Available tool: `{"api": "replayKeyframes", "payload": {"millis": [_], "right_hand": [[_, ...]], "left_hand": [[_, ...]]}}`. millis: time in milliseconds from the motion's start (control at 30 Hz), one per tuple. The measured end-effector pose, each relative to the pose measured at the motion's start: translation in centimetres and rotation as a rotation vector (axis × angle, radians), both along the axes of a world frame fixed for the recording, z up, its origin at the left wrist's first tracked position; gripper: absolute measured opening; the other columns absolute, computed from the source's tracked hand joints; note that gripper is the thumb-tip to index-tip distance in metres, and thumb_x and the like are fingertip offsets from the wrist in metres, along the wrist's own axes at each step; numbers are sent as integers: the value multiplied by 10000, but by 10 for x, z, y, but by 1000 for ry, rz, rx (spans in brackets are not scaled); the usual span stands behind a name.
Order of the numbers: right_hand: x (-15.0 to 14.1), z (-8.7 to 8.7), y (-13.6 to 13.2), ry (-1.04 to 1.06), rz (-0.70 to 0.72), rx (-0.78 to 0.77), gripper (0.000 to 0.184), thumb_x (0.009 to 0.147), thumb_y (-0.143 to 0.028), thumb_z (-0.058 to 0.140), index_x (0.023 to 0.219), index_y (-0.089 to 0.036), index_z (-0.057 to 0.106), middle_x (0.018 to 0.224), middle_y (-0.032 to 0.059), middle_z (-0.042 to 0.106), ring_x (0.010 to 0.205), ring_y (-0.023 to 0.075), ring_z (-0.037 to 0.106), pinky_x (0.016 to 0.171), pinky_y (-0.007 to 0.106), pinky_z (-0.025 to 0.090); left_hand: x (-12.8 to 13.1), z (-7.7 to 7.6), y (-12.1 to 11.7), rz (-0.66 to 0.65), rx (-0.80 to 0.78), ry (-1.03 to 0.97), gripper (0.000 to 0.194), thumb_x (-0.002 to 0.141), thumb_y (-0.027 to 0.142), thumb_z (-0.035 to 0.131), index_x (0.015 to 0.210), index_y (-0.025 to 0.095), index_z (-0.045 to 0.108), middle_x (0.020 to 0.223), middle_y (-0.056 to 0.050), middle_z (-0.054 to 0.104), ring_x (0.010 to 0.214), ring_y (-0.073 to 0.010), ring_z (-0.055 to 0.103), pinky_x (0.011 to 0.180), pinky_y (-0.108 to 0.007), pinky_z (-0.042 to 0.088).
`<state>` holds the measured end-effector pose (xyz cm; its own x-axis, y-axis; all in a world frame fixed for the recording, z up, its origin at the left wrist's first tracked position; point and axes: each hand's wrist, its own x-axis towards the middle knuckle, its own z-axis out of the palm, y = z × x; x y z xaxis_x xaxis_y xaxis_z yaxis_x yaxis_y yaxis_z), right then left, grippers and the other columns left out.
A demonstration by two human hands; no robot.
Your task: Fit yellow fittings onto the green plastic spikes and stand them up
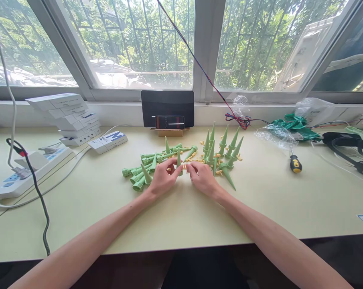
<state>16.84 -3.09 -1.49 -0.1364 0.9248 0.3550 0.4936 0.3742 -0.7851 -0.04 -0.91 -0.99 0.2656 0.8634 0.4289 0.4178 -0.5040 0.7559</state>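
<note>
My left hand (164,176) is closed around a green plastic watering spike (179,157), its pointed tip upward. From the right, my right hand (203,177) pinches a small yellow valve (184,166) at the spike's side; I cannot tell how deep it sits. Left of my hands lies a heap of green spikes (127,171), several on their sides and a few with tips up. On the right, several spikes with yellow valves (224,141) stand upright, and one spike (228,177) leans over toward me. Loose yellow valves (199,159) lie between the two groups.
A phone (169,122) leans against a dark tablet (167,102) at the back. White boxes (76,118) are stacked at the left, near a power strip (33,170) with cables. A screwdriver (295,163), plastic wrap (277,134) and a black strap (346,144) lie right.
</note>
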Motion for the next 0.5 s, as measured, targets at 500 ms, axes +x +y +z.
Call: {"api": "replayKeyframes", "payload": {"millis": [500], "right_hand": [[0, 1, 1, 1, 22, -20, 526, 993, -479, 310, 607, -185, 515, 598, 3, 549, 543, 116, 453, 585, 251, 328]], "left_hand": [[0, 0, -2, -21, 20, -4, 188, 866, 355, 593, 911, 183, 655, 814, -31, 652, 602, -120, 492, 564, -246, 472]]}}
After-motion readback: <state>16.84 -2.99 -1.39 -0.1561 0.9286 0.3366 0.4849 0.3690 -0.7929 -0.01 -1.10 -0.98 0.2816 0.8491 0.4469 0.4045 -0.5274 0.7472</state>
